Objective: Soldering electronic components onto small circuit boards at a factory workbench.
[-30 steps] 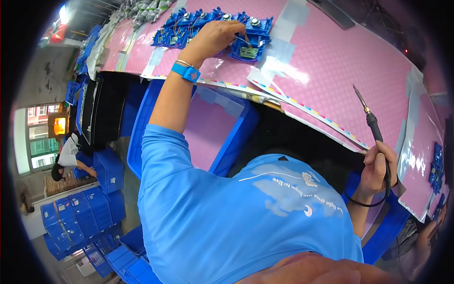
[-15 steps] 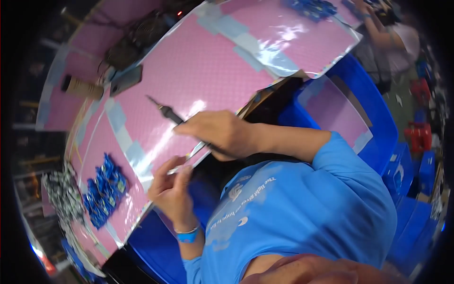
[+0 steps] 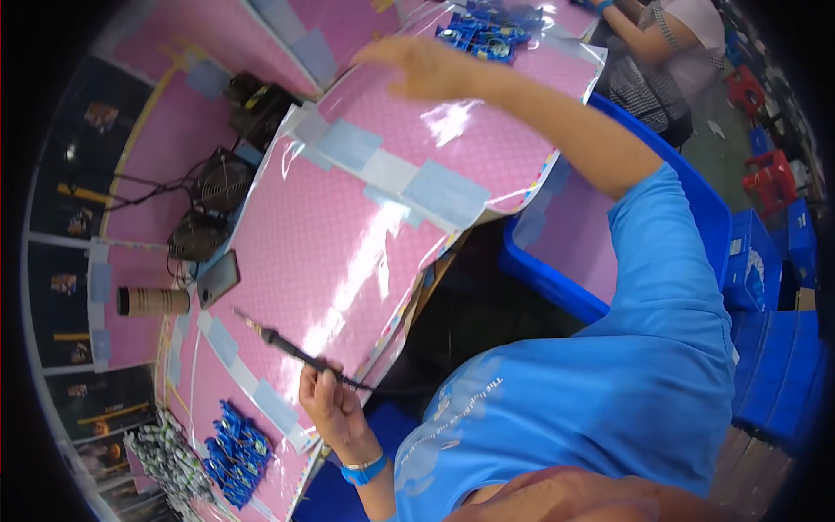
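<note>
My left hand (image 3: pixel 335 409) is closed around the black handle of a soldering iron (image 3: pixel 291 348), which slants up and left with its thin metal tip over the pink-covered table. A cord trails from the handle toward my body. My right hand (image 3: pixel 426 68), blurred by motion, is stretched far across the table with its fingers extended, apparently with nothing in them. Just right of its fingers lies a pile of blue wired parts (image 3: pixel 487 35). A second blue pile (image 3: pixel 237 452) lies left of my left hand, beside a heap of grey-white parts (image 3: pixel 170 457).
A phone (image 3: pixel 218 278) and a brown cylinder with a dark end (image 3: pixel 152 301) lie at the left. Behind them stand two small dark fans (image 3: pixel 222 181). Blue bins (image 3: pixel 565 291) stand by the table's near edge. Another person (image 3: pixel 665 39) sits at the far right.
The soldering iron has passed from my right hand to my left. My right hand has swung up and away toward the far blue pile. The view has also shifted.
</note>
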A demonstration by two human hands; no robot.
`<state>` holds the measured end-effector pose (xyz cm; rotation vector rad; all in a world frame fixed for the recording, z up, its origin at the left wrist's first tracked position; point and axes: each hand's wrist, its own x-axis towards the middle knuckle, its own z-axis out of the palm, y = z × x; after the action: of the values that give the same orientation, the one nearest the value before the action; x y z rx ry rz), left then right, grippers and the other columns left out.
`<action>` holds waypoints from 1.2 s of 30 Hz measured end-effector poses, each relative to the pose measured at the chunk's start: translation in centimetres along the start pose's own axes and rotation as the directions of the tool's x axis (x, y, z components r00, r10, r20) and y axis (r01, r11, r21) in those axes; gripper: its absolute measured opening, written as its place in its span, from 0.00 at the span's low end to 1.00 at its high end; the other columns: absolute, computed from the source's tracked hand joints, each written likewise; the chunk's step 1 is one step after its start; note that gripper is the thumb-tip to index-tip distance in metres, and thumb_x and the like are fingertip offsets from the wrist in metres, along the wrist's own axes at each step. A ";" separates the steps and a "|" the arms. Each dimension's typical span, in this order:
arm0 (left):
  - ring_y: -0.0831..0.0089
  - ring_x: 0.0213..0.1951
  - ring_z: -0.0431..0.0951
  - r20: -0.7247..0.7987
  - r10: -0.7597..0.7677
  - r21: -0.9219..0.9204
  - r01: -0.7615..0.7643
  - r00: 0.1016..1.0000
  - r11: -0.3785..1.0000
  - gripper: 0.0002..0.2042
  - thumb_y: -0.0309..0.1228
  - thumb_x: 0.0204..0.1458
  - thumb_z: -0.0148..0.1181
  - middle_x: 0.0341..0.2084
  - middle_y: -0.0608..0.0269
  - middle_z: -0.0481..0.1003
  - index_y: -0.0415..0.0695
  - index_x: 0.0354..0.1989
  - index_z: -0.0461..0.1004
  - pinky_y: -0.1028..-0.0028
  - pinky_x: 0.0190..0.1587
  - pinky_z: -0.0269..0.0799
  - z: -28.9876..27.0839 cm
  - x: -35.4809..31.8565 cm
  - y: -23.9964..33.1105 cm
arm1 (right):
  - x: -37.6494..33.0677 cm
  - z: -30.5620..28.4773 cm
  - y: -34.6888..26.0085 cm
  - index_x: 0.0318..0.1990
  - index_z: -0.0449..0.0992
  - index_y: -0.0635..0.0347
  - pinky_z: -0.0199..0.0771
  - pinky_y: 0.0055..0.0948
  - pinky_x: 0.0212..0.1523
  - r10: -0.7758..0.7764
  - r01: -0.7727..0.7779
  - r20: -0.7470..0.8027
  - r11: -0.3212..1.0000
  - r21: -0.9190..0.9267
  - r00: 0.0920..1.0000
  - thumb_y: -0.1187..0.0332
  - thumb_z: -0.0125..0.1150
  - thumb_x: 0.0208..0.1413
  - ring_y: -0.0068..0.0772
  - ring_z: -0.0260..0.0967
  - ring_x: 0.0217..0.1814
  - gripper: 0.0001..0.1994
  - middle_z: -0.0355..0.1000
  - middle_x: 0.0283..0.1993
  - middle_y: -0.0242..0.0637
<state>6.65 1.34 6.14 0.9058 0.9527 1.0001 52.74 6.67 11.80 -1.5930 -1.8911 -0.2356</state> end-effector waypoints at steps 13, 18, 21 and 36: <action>0.92 0.13 0.55 -0.162 -0.049 0.027 0.054 0.986 0.998 0.08 0.29 0.60 0.63 0.29 0.72 0.78 0.46 0.46 0.75 0.84 0.11 0.43 -6.6 2.2 -1.8 | -5.2 -3.4 27.8 0.67 0.72 0.42 0.65 0.50 0.68 0.745 -0.733 -0.208 0.493 -0.468 0.634 0.34 0.57 0.55 0.58 0.64 0.70 0.36 0.67 0.67 0.55; 0.91 0.12 0.54 -0.068 -0.055 0.002 0.055 0.996 0.998 0.09 0.30 0.60 0.63 0.30 0.71 0.78 0.46 0.47 0.75 0.84 0.11 0.43 -5.1 3.6 -3.1 | -5.6 -3.2 26.8 0.62 0.77 0.40 0.65 0.47 0.68 0.710 -0.706 -0.146 0.610 -0.360 0.689 0.35 0.56 0.57 0.57 0.64 0.69 0.31 0.68 0.65 0.54; 0.91 0.12 0.54 -0.046 -0.060 0.011 0.060 0.997 0.998 0.08 0.30 0.60 0.63 0.31 0.70 0.78 0.45 0.46 0.75 0.84 0.11 0.44 -4.9 3.4 -3.0 | -4.2 -0.6 20.9 0.60 0.78 0.42 0.65 0.47 0.68 0.676 -0.669 -0.095 0.683 -0.294 0.731 0.39 0.58 0.57 0.57 0.65 0.68 0.29 0.67 0.65 0.54; 0.92 0.13 0.56 0.170 -0.067 -0.056 0.077 0.983 0.995 0.06 0.23 0.58 0.62 0.28 0.65 0.80 0.42 0.42 0.75 0.88 0.12 0.49 -3.9 0.4 -4.2 | -3.3 8.9 -12.1 0.49 0.78 0.66 0.77 0.55 0.49 0.418 -0.375 0.182 0.898 -0.231 0.890 0.48 0.53 0.62 0.66 0.74 0.50 0.26 0.70 0.51 0.67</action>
<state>4.21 1.24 0.98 0.8829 0.8019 0.8725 38.49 5.63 6.20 -2.1798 -1.6886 -0.0558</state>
